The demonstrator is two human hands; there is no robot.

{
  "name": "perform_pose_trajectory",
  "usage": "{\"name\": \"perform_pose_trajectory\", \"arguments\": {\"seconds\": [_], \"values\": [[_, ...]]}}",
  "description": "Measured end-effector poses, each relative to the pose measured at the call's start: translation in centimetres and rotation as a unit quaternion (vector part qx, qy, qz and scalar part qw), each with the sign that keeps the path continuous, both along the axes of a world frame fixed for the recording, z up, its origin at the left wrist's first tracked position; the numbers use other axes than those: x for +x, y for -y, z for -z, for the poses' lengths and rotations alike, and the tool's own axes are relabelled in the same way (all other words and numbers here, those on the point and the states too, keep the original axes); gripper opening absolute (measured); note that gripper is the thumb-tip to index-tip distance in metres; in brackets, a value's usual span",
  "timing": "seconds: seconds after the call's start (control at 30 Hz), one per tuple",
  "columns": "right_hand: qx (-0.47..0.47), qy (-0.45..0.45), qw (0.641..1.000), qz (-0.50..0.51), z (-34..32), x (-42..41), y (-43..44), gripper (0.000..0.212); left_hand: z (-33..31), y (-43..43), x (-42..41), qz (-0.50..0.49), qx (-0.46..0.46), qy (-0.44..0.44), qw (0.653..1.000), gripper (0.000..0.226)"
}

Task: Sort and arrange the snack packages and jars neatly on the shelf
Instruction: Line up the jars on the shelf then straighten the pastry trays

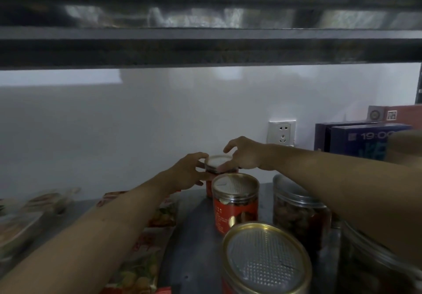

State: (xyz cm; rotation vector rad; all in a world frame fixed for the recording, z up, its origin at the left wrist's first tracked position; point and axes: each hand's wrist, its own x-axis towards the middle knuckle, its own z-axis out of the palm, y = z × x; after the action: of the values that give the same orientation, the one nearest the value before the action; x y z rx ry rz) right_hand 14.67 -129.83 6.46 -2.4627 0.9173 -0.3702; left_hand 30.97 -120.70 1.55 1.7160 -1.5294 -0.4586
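Observation:
Three red-labelled jars stand in a row on the dark shelf point(194, 236). The far jar point(217, 162) is next to the white wall, and my left hand point(190, 172) grips its left side and lid rim. My right hand point(242, 154) arches over the right of that lid, thumb at the rim, fingers curved above it. A middle jar point(235, 200) with a gold-rimmed lid stands just in front. The nearest jar point(266, 259) shows mostly its lid. Red snack packages point(146, 248) lie flat under my left forearm.
A clear jar of brown snacks point(299, 211) stands right of the row, with another jar point(374, 264) at the right edge. Blue and red boxes point(356, 141) stand at the back right by a wall socket point(282, 133). Blurred packets point(27, 211) lie at the left. An upper shelf point(205, 52) hangs overhead.

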Motion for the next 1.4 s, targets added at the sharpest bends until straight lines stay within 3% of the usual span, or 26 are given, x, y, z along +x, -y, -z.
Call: {"name": "perform_pose_trajectory", "arguments": {"seconds": [0.07,0.23,0.4,0.5,0.6,0.7,1.07,1.4], "values": [[0.000,-0.003,1.000,0.001,-0.1,-0.1,0.0,0.074,-0.1,0.0,-0.2,-0.013,-0.012,0.003,1.000,0.058],[0.000,-0.008,1.000,0.004,-0.2,-0.6,0.2,0.069,-0.2,-0.1,-1.0,-0.010,-0.035,0.022,0.999,0.035],[0.003,-0.019,1.000,0.008,-0.1,-0.7,0.3,0.068,-0.1,-0.4,-1.2,-0.011,-0.033,0.021,0.999,0.033],[-0.006,-0.037,0.999,0.002,-0.5,-0.9,-0.1,0.074,-0.3,-0.5,-1.4,-0.022,-0.021,0.039,0.999,0.043],[-0.018,-0.036,0.999,-0.002,-1.4,-1.3,-0.8,0.078,-0.6,-1.0,-1.5,-0.045,-0.006,0.077,0.996,0.068],[-0.021,-0.025,0.999,-0.005,-2.4,-2.1,-1.4,0.079,-1.3,-2.1,-1.8,-0.065,0.001,0.078,0.995,0.074],[-0.064,-0.026,0.996,-0.057,-4.0,-6.8,-6.2,0.075,-3.4,-8.9,-5.6,-0.123,-0.025,0.077,0.989,0.066],[-0.075,0.035,0.996,-0.041,-2.6,-12.7,-13.7,0.066,-1.7,-14.6,-11.1,-0.077,-0.069,0.045,0.994,0.052]]}}
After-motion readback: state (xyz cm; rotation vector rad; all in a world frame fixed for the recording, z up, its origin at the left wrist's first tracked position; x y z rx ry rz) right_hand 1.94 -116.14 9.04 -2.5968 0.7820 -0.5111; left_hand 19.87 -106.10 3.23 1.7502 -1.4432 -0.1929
